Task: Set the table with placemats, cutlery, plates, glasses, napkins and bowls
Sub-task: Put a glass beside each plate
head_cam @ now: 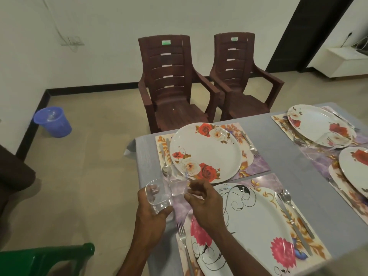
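While the left hand [153, 214] grips one glass [158, 198], the right hand [203, 204] pinches another glass [177, 181] (both clear).

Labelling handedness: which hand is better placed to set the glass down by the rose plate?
Right hand: it pinches the far glass beside the rose plate. Left hand holds another glass off the table edge.

Two brown chairs [191, 80], blue bucket [52, 121], green chair [45, 259] nearby

Home dining room — set table [286, 156], chairs [169, 80]
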